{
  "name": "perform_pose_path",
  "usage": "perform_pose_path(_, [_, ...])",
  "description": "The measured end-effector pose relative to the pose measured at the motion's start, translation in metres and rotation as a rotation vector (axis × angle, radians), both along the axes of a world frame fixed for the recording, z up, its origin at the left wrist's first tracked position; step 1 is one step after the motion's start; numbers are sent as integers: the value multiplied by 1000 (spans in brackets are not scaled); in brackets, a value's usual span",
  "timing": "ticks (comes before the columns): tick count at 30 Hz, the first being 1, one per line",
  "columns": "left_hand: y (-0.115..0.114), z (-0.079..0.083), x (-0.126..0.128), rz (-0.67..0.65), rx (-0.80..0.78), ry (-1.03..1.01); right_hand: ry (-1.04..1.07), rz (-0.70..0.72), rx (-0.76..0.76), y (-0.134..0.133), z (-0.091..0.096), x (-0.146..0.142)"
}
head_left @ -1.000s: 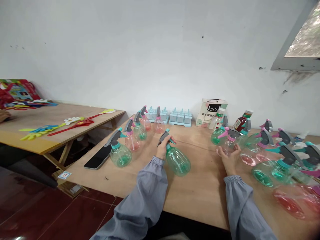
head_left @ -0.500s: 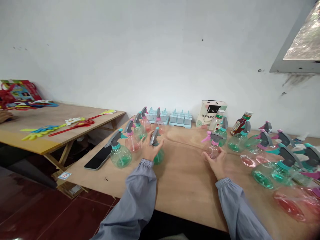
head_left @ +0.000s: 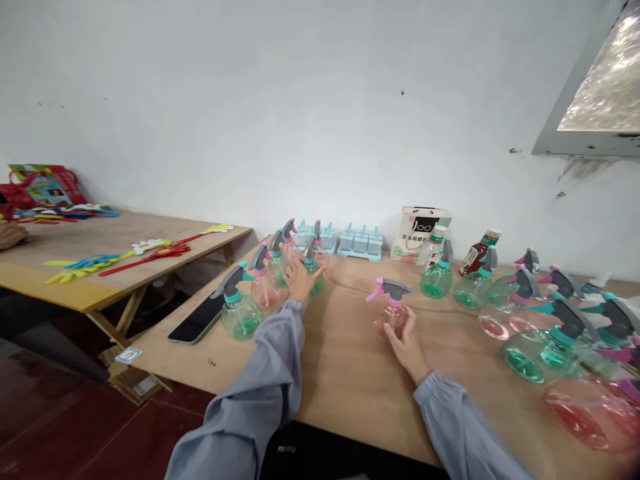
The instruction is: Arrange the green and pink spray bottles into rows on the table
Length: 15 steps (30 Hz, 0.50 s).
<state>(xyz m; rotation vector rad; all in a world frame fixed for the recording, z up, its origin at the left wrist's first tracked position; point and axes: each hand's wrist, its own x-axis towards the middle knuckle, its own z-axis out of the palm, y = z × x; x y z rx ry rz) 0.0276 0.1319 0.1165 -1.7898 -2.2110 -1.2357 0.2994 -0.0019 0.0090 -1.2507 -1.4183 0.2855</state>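
Observation:
My left hand [head_left: 300, 279] is wrapped round the near side of a green spray bottle [head_left: 317, 283] with a grey and teal trigger head, and partly hides it. In my right hand [head_left: 409, 343] is a pink spray bottle [head_left: 388, 317], gripped by its round body, its pink nozzle pointing left. Left of my left hand stand another pink spray bottle [head_left: 263, 290] and a green one [head_left: 243, 317] with liquid at the bottom. More spray bottles are grouped just behind them.
A black phone [head_left: 197, 320] lies at the table's left. Pale blue ice-pop moulds [head_left: 360, 243] and a paper bag [head_left: 417, 233] stand by the wall. Several spray bottles [head_left: 525, 353] crowd the right side. Another table [head_left: 120, 280] holds colourful hand-shaped toys; a person's hand shows at far left.
The green spray bottle has moved back toward the moulds with my left hand. My right hand has brought the pink spray bottle leftward, away from the right-hand group.

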Motion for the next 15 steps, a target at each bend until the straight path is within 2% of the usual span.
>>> perform_pose_path(4, [10,2,3,-11,93,-155,-19,58,9,-9,-2,-9])
perform_pose_path(7, [-6,-1,0,-53,313,-325,-1,36,-13,-13,-3,-15])
perform_pose_path(8, [-17,-2,-1,-103,382,-354,12,13,-23,-13,-4,-17])
perform_pose_path(10, [-43,-6,4,-285,455,-340,40,-30,-36,-11,-5,-22])
perform_pose_path(12, [-73,-11,18,-604,471,-290,56,-54,-30,-10,-8,-30])
perform_pose_path(14, [-103,-14,42,-833,379,-244,45,-61,18,-11,-11,-40])
perform_pose_path(15, [-115,-15,56,-891,307,-253,24,-61,50,-13,-13,-45])
